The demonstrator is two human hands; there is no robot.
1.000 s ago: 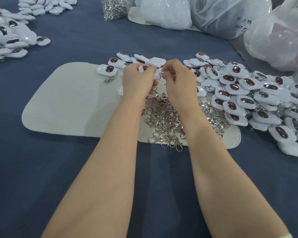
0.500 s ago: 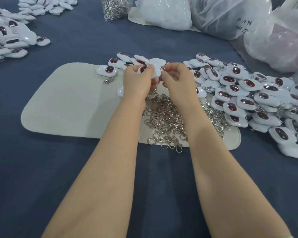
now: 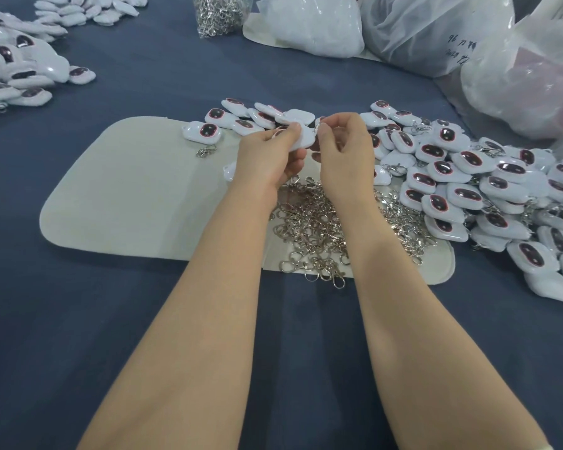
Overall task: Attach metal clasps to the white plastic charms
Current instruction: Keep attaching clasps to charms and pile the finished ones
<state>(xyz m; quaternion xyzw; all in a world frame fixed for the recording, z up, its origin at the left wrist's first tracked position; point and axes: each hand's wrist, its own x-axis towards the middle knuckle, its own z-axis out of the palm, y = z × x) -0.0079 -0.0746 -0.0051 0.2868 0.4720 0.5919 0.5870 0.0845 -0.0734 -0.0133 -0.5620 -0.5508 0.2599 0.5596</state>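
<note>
Head view: charm [image 3: 301, 138], clasp [image 3: 321, 125] half-hidden in hands [image 3: 268, 157] [image 3: 345, 151]

Two cream rounded fabric mats [image 3: 127, 203]; one loose heap of silver metal clasps [image 3: 309, 228]; three piles of white plastic charms [image 3: 462, 196], uncountable; four plastic bags [image 3: 429, 30].

left hand [image 3: 271, 156], right hand [image 3: 346, 153] — raised close, both pinching.

1 white charm [image 3: 302, 138] held aloft, plain side showing — silver clasps [image 3: 309, 222] heaped beneath.
</note>
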